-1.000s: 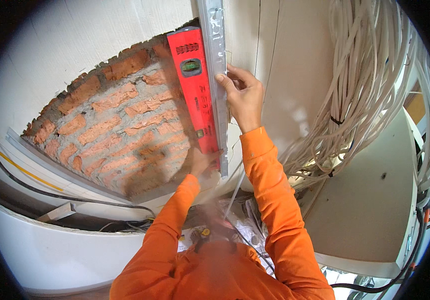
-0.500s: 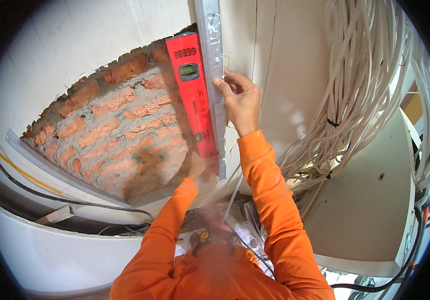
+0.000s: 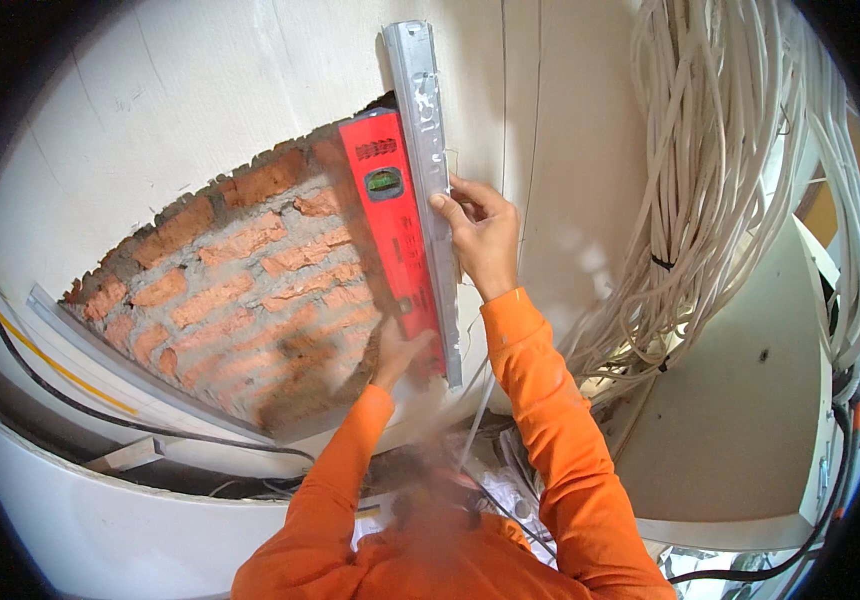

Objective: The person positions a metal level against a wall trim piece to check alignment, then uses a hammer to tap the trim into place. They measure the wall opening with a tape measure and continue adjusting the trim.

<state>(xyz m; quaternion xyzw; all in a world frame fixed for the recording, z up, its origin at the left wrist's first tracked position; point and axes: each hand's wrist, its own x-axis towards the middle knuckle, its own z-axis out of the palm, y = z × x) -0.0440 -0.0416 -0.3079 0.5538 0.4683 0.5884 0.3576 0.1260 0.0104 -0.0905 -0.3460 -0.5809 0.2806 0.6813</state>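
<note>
A long red spirit level (image 3: 396, 225) stands nearly upright along the right side of an opening of bare brick. Its upper vial shows green. Against its right edge lies a straight grey metal profile (image 3: 423, 150) with white smears, its upper end reaching above the level onto the white wall. My left hand (image 3: 397, 353) is closed on the lower part of the level; a blurred smear in the picture partly obscures its fingers. Higher up, my right hand (image 3: 486, 238) pinches the profile's right edge, thumb on its front face and the other fingers curled at the side.
The brickwork (image 3: 220, 300) has a ragged upper edge, and another grey metal strip (image 3: 140, 365) borders it below. A black cable (image 3: 50, 385) runs at lower left. On the right hang thick bundles of white cables (image 3: 690, 170) beside a large beige panel (image 3: 730, 430).
The view has shifted so the wall, level, profile and both hands sit lower in the picture. The profile's upper end now shows. Both hands keep their grips.
</note>
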